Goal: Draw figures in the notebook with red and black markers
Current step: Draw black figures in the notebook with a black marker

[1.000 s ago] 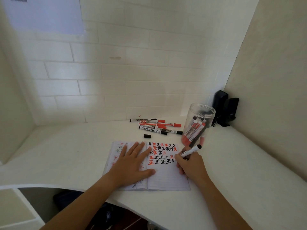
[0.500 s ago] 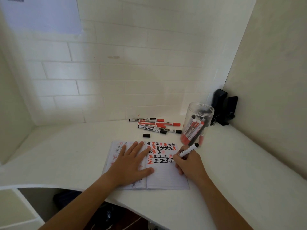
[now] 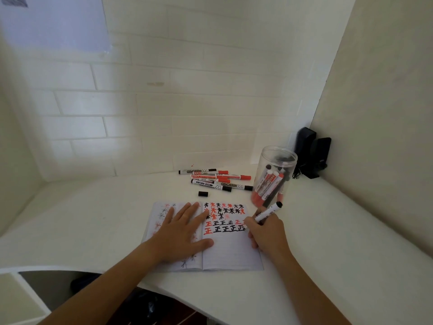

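Observation:
An open notebook (image 3: 230, 255) lies on the white desk, its right page filled at the top with red and black star figures and two rows of block characters. My left hand (image 3: 180, 233) lies flat with fingers spread on the left page, thumb across the fold. My right hand (image 3: 267, 233) grips a black marker (image 3: 268, 212), its tip down at the right end of the lower row, its black rear end pointing up and right. The tip itself is hidden by my fingers.
Several red and black markers (image 3: 218, 178) lie loose behind the notebook, with a black cap (image 3: 203, 194) beside them. A clear plastic jar (image 3: 273, 177) holding more markers stands right of the notebook. A black device (image 3: 311, 156) sits in the corner. The desk edge (image 3: 70, 268) curves near me.
My right hand and the marker have shifted slightly left and down along the lower row of characters. My left hand has stayed flat on the left page.

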{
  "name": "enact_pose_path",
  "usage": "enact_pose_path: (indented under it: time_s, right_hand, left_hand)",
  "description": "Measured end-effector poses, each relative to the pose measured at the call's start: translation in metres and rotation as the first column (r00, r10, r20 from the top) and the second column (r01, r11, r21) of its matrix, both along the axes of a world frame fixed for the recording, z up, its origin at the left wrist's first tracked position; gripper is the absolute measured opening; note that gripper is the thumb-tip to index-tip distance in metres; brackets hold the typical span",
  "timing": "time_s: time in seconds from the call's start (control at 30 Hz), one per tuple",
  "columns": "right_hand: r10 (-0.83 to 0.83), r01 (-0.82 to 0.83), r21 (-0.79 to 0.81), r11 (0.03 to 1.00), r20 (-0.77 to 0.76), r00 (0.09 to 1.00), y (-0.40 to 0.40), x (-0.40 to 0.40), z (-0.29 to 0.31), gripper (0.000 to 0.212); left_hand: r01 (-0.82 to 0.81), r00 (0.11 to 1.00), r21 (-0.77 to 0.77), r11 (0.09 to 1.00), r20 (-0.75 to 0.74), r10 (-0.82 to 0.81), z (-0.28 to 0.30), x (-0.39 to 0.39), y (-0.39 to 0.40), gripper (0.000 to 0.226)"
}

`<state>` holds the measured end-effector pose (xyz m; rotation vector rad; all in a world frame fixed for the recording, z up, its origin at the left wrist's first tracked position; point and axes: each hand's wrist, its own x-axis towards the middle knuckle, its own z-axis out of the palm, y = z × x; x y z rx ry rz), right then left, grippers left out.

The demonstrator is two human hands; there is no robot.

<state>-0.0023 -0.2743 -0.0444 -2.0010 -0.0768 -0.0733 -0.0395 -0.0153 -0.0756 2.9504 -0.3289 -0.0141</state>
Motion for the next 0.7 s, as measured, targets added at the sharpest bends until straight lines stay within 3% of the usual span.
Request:
enact_pose_path:
  time_s: [0.2, 0.27, 0.7]
  right_hand:
    - [0.03, -0.032, 0.057, 0.998, 0.037, 0.999, 0.0, 0.005, -0.003, 0.022]
    - [0.048, -0.05, 0.057, 0.997, 0.029, 0.998, 0.0, 0.007, -0.005, 0.02]
    - [0.081, -0.081, 0.056, 0.995, 0.01, 0.997, 0.001, 0.012, -0.01, 0.018]
  left_hand:
    - [-0.098, 0.949, -0.203, 0.974, 0.274, 0.153, 0.022, 0.041, -0.004, 0.045]
    - [-0.135, 0.92, -0.259, 0.956, 0.326, 0.218, 0.021, 0.062, -0.004, 0.043]
    - [-0.125, 0.857, -0.392, 0.911, 0.421, 0.298, 0.001, 0.104, -0.002, 0.017]
